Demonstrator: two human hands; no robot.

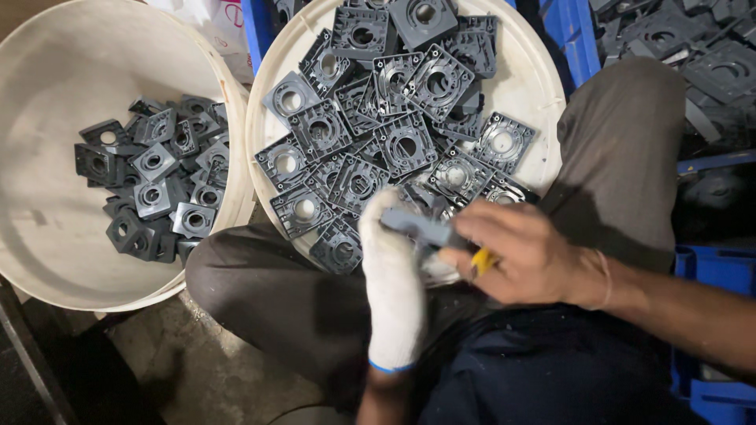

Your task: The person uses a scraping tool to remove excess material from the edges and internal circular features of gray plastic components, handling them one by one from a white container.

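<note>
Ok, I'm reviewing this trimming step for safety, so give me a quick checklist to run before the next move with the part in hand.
1. Left hand wears a white knit glove: ok.
2. Right hand is bare: not ok.
3. Grey square plastic plate is gripped by both hands: ok.
4. Yellow-handled tool sits in the right hand, its tip hidden: cannot tell.
5. Right white round tub holds a heap of plates within reach: ok.
6. Left white round tub has room left: ok.

Stained concrete floor (pixel 197 362), blue crates (pixel 713 330) alongside, dim light.
</note>
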